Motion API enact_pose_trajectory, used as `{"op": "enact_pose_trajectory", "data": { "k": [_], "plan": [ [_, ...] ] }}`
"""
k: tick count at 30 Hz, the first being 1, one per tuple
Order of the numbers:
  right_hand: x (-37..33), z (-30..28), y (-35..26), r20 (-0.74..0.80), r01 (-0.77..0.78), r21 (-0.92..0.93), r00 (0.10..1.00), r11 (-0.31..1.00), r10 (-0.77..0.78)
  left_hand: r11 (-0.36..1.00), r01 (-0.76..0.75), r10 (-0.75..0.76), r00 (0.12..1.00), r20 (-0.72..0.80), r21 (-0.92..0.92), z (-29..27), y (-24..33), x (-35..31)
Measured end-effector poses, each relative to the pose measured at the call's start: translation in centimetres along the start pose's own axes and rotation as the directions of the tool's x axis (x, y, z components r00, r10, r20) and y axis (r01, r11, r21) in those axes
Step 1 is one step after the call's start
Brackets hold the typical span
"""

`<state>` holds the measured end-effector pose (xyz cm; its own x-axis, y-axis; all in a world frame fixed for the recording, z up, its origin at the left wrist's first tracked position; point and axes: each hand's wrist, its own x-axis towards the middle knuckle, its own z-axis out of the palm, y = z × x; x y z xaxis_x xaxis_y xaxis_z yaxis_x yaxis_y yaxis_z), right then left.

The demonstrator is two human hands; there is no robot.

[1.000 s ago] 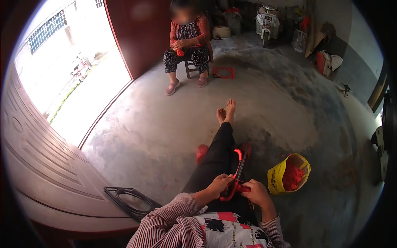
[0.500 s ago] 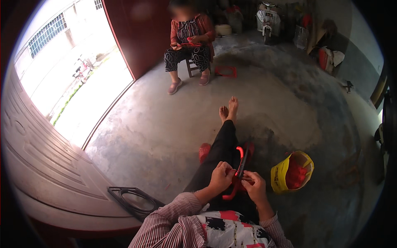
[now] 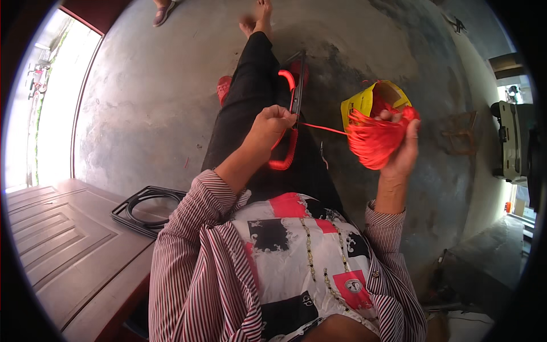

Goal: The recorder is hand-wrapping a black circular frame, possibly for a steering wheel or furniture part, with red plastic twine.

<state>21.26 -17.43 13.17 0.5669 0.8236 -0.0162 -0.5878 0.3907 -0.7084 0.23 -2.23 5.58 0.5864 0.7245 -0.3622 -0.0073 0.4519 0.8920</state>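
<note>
A black frame (image 3: 302, 71), its inner ring partly wound with red cord (image 3: 283, 165), rests over my legs. My left hand (image 3: 272, 124) is closed on the near part of this frame, fingers pinched where the cord meets it. A single red strand (image 3: 323, 128) runs tight from there to the right. At its other end my right hand (image 3: 405, 149) grips a thick bundle of red cord (image 3: 370, 139), raised in front of a yellow bag (image 3: 354, 105). More red material shows inside the bag.
To my left stands a brown panelled tabletop (image 3: 74, 216), with another black frame with a ring (image 3: 149, 189) at its edge. A red slipper (image 3: 224, 90) lies by my legs on the concrete floor (image 3: 154, 102). Another person's shoe (image 3: 163, 14) shows at the top.
My right hand has left the frame and now holds the cord bundle out to the right, drawing the strand taut. My left hand stays at the frame. The view has tilted down.
</note>
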Motion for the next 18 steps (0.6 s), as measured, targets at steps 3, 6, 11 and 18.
{"op": "enact_pose_trajectory", "data": {
  "k": [3, 6, 11, 18],
  "plan": [
    [-0.9, -2.1, -4.3, 0.156, -0.08, 0.136, 0.986, 0.987, 0.058, 0.985, 0.166, -0.168, 0.985, -0.032, -0.048, 0.2, -0.7, 0.3],
    [-3.5, -1.7, -4.9, 0.265, -0.16, 0.041, 0.953, 0.986, 0.144, 0.941, 0.255, -0.295, 0.94, -0.17, -0.223, 0.3, -1.6, 0.6],
    [-8.1, -3.6, -5.4, 0.06, -0.112, -0.317, 0.989, 0.942, 0.137, 0.958, 0.229, -0.219, 0.973, 0.072, -0.171, -1.0, -5.0, 2.2],
    [-4.8, -7.9, -1.6, -0.366, -0.109, -0.165, 0.93, 0.98, 0.042, 0.959, 0.22, -0.242, 0.964, -0.111, -0.177, 0.3, -0.9, -0.5]
  ]
}}
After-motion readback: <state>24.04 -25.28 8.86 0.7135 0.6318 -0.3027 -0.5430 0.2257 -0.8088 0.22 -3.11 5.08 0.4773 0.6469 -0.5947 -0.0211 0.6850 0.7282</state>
